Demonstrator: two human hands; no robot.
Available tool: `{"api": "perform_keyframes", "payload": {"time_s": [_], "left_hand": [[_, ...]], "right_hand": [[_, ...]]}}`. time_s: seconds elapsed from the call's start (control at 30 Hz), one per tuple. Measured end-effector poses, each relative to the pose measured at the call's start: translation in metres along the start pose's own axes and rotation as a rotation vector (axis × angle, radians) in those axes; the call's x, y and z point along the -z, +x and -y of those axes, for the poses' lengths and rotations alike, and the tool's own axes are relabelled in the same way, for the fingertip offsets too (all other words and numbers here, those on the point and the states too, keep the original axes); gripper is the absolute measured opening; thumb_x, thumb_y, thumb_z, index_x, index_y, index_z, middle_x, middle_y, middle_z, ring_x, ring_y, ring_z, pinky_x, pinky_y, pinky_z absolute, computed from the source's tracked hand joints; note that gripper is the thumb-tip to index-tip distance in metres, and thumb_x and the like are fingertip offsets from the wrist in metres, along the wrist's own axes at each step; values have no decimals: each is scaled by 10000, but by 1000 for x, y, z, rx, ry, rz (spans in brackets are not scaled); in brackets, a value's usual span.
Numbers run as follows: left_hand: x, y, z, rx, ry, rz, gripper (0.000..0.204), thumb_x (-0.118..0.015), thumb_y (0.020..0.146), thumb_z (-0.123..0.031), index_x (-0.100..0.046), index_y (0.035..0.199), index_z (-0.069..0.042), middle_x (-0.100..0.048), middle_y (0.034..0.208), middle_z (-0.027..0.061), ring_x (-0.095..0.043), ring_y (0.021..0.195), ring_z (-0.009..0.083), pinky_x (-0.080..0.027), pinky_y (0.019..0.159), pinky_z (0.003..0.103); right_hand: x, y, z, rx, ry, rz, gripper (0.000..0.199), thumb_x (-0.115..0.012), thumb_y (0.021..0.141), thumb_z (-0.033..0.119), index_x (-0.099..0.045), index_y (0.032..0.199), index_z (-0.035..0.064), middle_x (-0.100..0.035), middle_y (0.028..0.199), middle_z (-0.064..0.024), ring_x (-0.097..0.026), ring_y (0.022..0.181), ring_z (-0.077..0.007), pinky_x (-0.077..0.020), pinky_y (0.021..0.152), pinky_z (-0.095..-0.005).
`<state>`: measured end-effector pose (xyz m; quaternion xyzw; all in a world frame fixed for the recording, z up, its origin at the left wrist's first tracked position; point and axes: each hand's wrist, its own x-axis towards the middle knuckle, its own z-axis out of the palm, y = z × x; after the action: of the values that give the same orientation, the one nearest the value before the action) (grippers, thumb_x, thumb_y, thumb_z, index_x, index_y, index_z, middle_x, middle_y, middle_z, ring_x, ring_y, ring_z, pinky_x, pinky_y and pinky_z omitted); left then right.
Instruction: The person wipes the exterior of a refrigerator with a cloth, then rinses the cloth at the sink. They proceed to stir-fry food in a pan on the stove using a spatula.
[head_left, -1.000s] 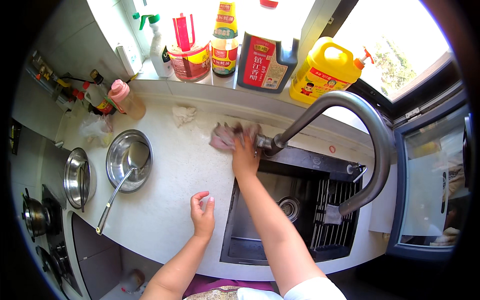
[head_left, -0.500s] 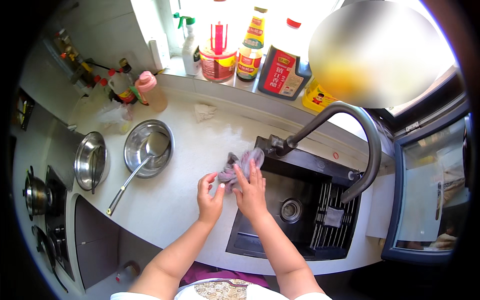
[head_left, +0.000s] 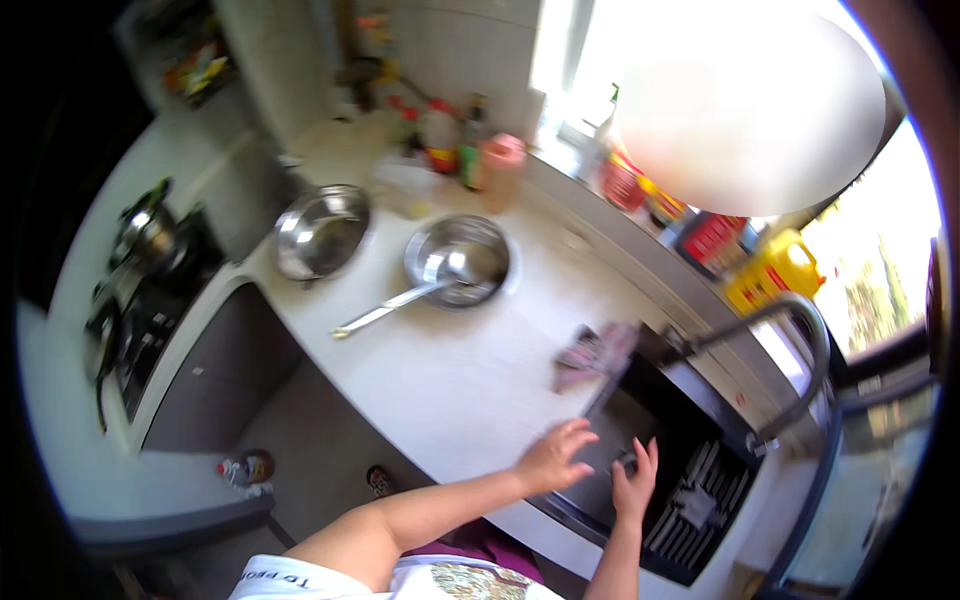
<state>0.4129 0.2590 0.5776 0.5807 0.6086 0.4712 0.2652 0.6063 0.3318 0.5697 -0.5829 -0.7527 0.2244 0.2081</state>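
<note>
Over the near edge of the black sink, my left hand is held with its fingers apart and nothing in them. My right hand hovers over the basin beside it, fingers spread and likewise holding nothing. A crumpled grey and pink cloth lies on the white counter against the sink's far left corner, apart from both hands. Further left stands a steel bowl with a ladle resting in it, its handle leaning out over the rim.
Another steel bowl stands left of the first, with bottles behind. A dark curved faucet arches over the sink, where a slatted rack sits at the right. Beyond are a yellow jug and the window. A stove is far left.
Both hands have let go of the cloth and drawn back toward me, over the sink. The cloth stays on the counter. My view has turned left, blurring the picture.
</note>
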Motion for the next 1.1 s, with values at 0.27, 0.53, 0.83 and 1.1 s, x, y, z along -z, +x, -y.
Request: {"api": "perform_keyframes", "payload": {"time_s": [0.27, 0.53, 0.83, 1.1], "left_hand": [[184, -114, -20, 496, -1473, -41, 134, -660, 807, -38, -544, 753, -76, -586, 753, 47, -576, 689, 137, -489, 637, 247], [375, -310, 15, 210, -1854, -576, 102, -691, 820, -114, -616, 793, -50, -583, 746, 33, -566, 690, 130, -502, 617, 244], [525, -430, 36, -16, -1809, -1319, 173, -464, 892, -96, -471, 720, -108, -412, 642, 10, -447, 578, 149, -423, 443, 246], [670, -521, 68, 499, -1049, -1517, 154, -638, 860, -112, -596, 995, -52, -615, 864, 66, -611, 833, 166, -528, 713, 303]], "right_hand": [[-59, -125, 257, -296, 1399, 825, 770, -627, 867, 192, -155, 1474, 161, -412, 1354, -116, -469, 1198, -250, -458, 937, -404], [-197, -295, 483, 102, 1402, 1026, 122, -569, 804, 69, -535, 902, 5, -612, 898, -149, -594, 858, -257, -482, 825, -376], [-298, -394, 633, 23, 1174, 1503, 166, -568, 829, 36, -570, 978, -37, -628, 919, -139, -601, 880, -211, -478, 830, -314], [-400, -433, 748, 408, 854, 1698, 591, -625, 896, 305, -408, 1337, -22, -556, 1157, -110, -547, 1011, -152, -444, 885, -281]]}}
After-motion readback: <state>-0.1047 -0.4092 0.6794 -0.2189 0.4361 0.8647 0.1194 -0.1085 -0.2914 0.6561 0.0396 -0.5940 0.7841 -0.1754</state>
